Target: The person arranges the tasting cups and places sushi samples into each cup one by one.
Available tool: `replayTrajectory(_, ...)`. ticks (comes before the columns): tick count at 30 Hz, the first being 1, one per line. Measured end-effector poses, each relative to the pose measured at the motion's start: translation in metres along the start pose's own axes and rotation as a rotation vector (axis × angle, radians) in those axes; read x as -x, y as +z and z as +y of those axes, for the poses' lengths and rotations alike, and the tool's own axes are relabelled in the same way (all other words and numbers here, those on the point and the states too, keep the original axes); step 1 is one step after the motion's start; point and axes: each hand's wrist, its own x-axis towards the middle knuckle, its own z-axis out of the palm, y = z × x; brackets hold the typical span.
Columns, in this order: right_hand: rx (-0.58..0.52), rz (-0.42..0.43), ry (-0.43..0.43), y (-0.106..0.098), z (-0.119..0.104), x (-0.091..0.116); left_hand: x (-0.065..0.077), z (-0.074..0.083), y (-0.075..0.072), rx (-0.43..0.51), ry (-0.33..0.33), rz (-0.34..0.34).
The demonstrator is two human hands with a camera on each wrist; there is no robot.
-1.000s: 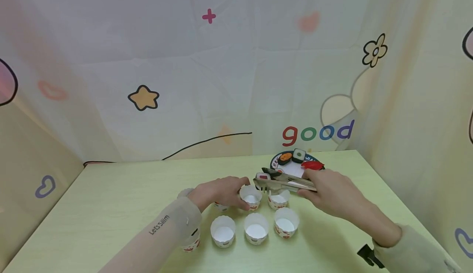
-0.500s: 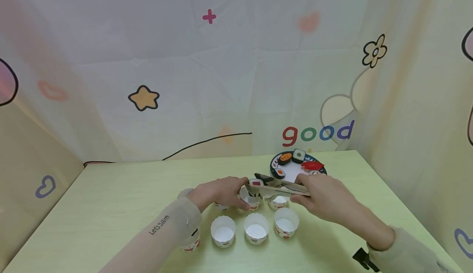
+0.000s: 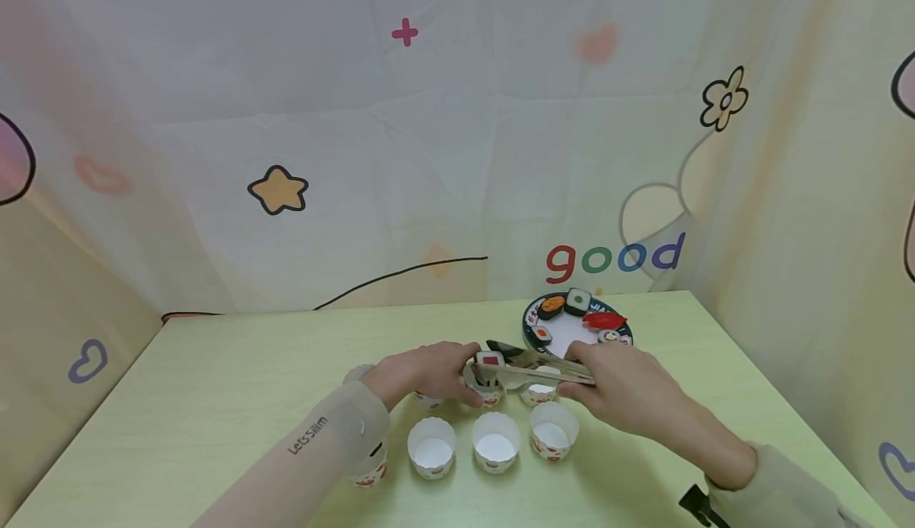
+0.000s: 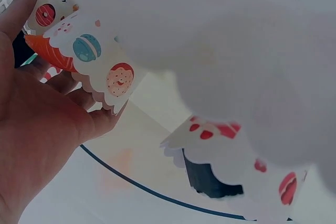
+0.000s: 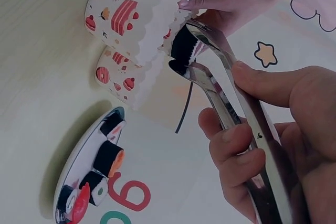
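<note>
My left hand (image 3: pixel 436 369) grips a white paper cup (image 3: pixel 492 401) in the back row, thumb and fingers around its sides. In my right hand (image 3: pixel 629 391) is a pair of metal tongs (image 3: pixel 550 369), held with thumb and curled fingers. The tongs pinch a sushi roll (image 3: pixel 490 359) with a red centre over that cup's mouth; the right wrist view shows its dark side (image 5: pixel 182 48) between the tips. Seen from the left wrist, an orange piece (image 4: pixel 52 53) shows at the rim of a printed cup (image 4: pixel 105 56), and a dark piece (image 4: pixel 207 174) in another.
Three more cups stand in front, including the middle one (image 3: pixel 496 445); another (image 3: pixel 538 393) is right of the held cup. My left sleeve partly hides a cup (image 3: pixel 369 474). A round plate (image 3: pixel 568 328) with several toy-like sushi pieces sits behind right. A patterned curtain (image 3: pixel 400 234) surrounds the table.
The right hand has carried the sushi roll in the tongs leftward and down, from beside the plate to over the held cup. The left hand has stayed in place.
</note>
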Motion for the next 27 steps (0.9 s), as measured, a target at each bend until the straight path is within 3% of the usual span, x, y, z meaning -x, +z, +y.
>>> replayTrajectory(27,-0.002,0.022,-0.008,0.0058,-0.0002,0.0002,0.0001,-0.0001,-0.0012,0.001,0.035,0.015)
